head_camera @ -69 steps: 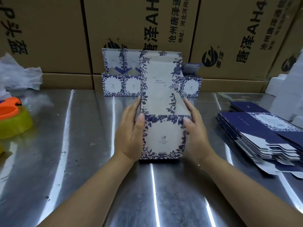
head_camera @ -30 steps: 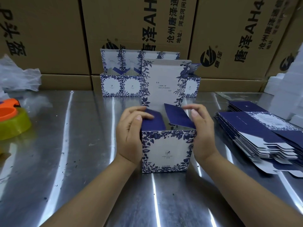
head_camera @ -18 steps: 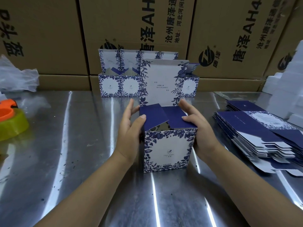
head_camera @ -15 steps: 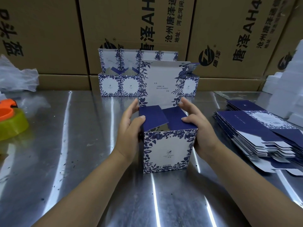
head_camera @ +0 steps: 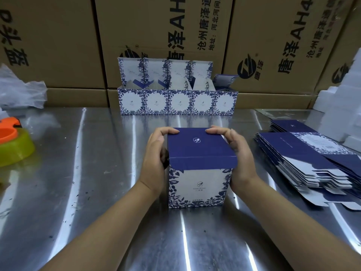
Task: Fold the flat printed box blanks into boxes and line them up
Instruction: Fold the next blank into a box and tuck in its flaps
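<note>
Stacked brown cartons (head_camera: 64, 45) wall off the back of a steel table (head_camera: 93, 173). At its middle stands a blue-and-white printed box (head_camera: 199, 182), its navy lid (head_camera: 197, 145) folded down flat (the tuck flap hangs outside, over the front face). Both hands grasp it: the left hand (head_camera: 155, 155) and right hand (head_camera: 239, 153) clasp its sides, fingertips hooked over the lid's far edge. Five open-topped folded boxes (head_camera: 177, 102) line the back, and flat blanks (head_camera: 312, 159) lie stacked to the right.
</note>
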